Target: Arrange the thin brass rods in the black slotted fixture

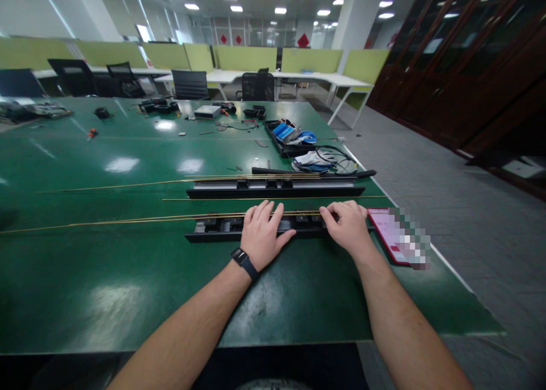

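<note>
My left hand (262, 233) rests across the middle of a long black and silver rail (232, 237), fingers stretched forward and thumb out to the right. Black blocks (302, 219) sit along the rail's channel. Thin gold strands (149, 220) run in from the left, pass under my left fingers and reach my right fingertips. At the rail's right end, my right hand (347, 222) is closed in a pinch at those strands; the exact grip is partly hidden. A similar rail (275, 193) with more gold strands lies just beyond, and a single gold strand (205, 199) stretches between the two rails.
A phone or tablet in a red case (392, 236) lies right of my right hand, near the edge of the green table (140, 276). Farther back are a black tray (279, 142) of blue packets, coiled black cable (336, 158) and a silver box (207, 112).
</note>
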Tool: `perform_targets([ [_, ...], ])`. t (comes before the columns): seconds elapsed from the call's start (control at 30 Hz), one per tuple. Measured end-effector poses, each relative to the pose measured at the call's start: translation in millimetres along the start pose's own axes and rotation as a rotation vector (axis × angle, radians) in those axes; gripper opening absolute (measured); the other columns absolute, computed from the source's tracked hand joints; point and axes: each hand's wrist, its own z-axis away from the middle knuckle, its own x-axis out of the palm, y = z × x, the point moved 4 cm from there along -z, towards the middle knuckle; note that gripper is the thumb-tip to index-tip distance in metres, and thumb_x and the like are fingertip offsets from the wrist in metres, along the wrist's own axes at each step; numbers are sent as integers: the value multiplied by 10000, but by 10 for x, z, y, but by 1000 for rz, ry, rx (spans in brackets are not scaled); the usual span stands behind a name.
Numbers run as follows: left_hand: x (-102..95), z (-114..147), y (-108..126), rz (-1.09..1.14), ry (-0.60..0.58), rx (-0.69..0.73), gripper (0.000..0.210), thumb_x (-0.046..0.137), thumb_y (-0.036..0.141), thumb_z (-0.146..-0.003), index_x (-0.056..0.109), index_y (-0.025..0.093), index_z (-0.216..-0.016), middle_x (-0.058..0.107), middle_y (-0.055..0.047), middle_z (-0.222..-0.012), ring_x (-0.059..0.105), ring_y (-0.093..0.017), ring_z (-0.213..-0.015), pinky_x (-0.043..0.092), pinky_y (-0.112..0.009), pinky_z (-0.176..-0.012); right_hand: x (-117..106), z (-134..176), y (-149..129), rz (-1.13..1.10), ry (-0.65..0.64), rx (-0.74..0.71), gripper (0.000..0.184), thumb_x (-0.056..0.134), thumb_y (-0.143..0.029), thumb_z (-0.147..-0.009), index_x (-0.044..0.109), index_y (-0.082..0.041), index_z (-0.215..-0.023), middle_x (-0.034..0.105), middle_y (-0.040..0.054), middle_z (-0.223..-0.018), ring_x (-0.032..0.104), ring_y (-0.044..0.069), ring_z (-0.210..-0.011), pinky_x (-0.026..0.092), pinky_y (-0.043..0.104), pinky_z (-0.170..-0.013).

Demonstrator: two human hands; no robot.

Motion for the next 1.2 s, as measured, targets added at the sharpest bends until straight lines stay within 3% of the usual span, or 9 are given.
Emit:
perform_targets([
  [0.3, -2, 0, 9, -5, -6, -4, 614, 613, 569, -966, 595, 178, -1440, 626, -166, -1459, 505, -327, -1424, 360, -503, -1182, -9, 5, -7, -17, 6, -1, 343, 576, -489, -951, 664, -233, -740, 719, 44, -792, 574, 250, -918, 293, 423, -881],
  [0.93, 4, 4, -3, 1, 5, -1, 611, 611, 571, -968, 589, 191, -1445, 623, -158, -1467, 504, -319, -1429, 357, -498, -1188, -19, -6, 9, 8, 21, -8, 356, 555, -450, -947, 597, -227, -672, 701, 50, -733, 553, 252, -890, 286, 430, -862],
  [1.2, 4, 1, -4, 0, 11, -4, 618, 602, 583, -969, 592, 184, -1442, 626, -161, -1462, 506, -323, -1425, 355, -503, -1187, -16, 2, -27, -12, 4, -33, 352, 559, -482, -963, 663, -235, -734, 721, 46, -784, 572, 253, -927, 288, 436, -887],
])
